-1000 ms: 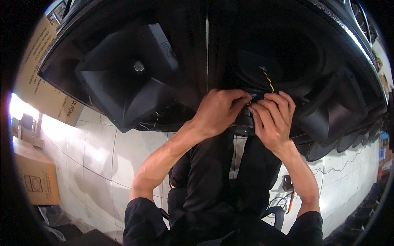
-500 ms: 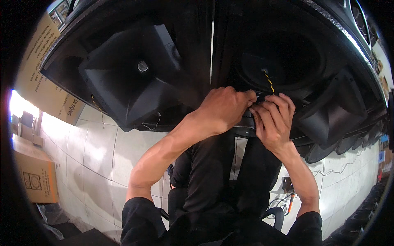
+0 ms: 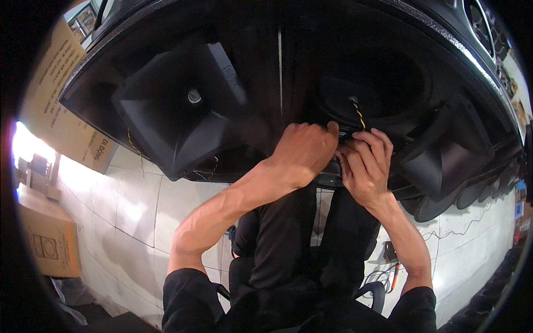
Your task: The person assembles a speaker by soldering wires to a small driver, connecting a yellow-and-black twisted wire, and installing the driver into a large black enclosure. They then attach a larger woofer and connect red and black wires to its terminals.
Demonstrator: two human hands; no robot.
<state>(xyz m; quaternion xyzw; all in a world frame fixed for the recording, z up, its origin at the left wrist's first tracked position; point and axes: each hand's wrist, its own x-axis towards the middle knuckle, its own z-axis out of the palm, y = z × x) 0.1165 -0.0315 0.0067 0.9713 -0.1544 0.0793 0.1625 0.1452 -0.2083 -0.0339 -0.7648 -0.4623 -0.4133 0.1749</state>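
In front of me, my left hand [image 3: 304,152] is closed, thumb side up, beside the fingers of my right hand [image 3: 366,166]. The right hand's fingers are bent and pinched near the lower end of a twisted yellow-and-black wire [image 3: 360,115]. Between the two hands is a small dark part that the fingers mostly hide; its kind does not show. The wire comes out of the dark round recess [image 3: 400,83] in a large black speaker cabinet [image 3: 266,33]. To the right of my right hand is a black horn [image 3: 444,158].
A larger black horn [image 3: 166,127] sits left of my hands, with thin loose wires [image 3: 135,147] near its lower edge. Cardboard boxes [image 3: 50,238] stand at the left. On the tiled floor [image 3: 133,205] at right lie a cable and an orange-handled tool [image 3: 395,276].
Both hands stay close together at the same place, with a slight shift of the fingers. The cabinet and horns appear slightly lower in the picture.
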